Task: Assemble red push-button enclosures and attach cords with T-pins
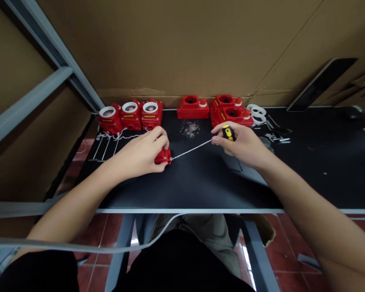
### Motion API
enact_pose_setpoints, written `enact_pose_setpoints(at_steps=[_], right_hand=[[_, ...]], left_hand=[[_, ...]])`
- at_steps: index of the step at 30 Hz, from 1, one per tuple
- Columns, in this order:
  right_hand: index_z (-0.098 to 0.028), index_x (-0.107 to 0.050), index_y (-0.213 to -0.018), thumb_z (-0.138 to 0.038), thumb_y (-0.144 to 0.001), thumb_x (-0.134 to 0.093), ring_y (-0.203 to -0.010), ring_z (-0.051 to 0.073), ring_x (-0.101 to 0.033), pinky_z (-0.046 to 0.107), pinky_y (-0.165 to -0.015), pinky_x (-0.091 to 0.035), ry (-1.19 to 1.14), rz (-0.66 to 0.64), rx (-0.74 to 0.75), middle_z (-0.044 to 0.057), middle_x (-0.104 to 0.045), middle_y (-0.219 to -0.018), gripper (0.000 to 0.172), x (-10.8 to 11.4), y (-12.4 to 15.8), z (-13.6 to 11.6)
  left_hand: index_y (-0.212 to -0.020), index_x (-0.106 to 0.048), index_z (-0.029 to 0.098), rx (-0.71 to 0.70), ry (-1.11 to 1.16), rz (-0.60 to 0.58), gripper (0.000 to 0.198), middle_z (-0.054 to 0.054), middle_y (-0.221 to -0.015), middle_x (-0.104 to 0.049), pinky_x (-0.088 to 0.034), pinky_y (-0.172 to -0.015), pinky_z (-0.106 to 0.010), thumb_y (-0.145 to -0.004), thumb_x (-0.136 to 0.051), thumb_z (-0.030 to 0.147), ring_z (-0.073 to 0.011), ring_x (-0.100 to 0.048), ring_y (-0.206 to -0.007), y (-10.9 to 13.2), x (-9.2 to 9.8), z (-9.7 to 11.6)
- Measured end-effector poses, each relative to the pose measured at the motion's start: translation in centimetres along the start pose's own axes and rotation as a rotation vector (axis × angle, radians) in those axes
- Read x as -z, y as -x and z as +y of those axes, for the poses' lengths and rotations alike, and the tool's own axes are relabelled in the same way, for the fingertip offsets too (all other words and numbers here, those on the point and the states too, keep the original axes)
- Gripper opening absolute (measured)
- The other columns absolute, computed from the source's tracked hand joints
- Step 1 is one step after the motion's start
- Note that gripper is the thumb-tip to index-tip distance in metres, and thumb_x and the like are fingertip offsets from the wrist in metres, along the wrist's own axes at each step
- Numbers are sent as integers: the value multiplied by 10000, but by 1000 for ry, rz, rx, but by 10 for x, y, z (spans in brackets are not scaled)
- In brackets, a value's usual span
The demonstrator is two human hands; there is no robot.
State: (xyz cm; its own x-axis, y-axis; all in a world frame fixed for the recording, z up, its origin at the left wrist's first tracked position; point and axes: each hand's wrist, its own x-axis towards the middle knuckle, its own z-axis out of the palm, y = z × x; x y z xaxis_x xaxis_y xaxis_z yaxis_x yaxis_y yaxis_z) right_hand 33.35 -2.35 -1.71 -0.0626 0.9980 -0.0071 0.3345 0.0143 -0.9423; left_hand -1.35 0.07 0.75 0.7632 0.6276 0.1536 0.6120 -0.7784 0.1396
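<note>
My left hand [149, 151] grips a small red housing [163, 156] on the black table, its fingers covering most of it. From the housing's right corner a white cord [191, 150] runs taut, up and to the right. My right hand [241, 142] pinches the far end of this cord between thumb and forefinger. Also in the right hand is a screwdriver with a yellow-and-black handle [228, 132]; its shaft is hidden or too blurred to make out.
Three red housings with white rings [129, 107] stand at back left, with cords and thin metal rods [106, 149] before them. Several open red housings [193, 107] are at the back. White rings [257, 113] and small metal parts lie right. A white cable [158, 239] crosses in front.
</note>
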Motion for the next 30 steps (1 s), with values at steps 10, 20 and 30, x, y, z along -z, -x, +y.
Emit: enact_pose_setpoints(at_steps=[10,20,30], right_hand=[[-279,-793,-1061,-453,-907,-841,-914,298,-762,441,-920,-563,475,-110,59,48,-828,-924,237,17,-8,12],[-261,-849,-1080,-580,-920,-822,-998,299,-803,434,-1008,-582,418,-332,123,66,-891,-1038,358,11,-4,5],[-217,-819,-1027,-606,-894,-841,-1004,302,-779,395,-951,-549,348,-369,208,79,-875,-1032,411,1,-5,4]], left_hand=[[-1133,-784,239,52,-164,-140,255,-98,-1232,-638,-592,-794,-410,-891,-845,290,-301,-725,-984,4,12,-7],[-1041,-804,150,66,-300,140,149,-268,-1378,-703,-608,-1175,-770,-928,-781,243,-579,-584,-1469,5,-4,3],[-1411,-673,183,-98,466,124,328,-149,-1394,-783,-655,-1116,-424,-1109,-795,216,-291,-797,-1245,-44,-69,64]])
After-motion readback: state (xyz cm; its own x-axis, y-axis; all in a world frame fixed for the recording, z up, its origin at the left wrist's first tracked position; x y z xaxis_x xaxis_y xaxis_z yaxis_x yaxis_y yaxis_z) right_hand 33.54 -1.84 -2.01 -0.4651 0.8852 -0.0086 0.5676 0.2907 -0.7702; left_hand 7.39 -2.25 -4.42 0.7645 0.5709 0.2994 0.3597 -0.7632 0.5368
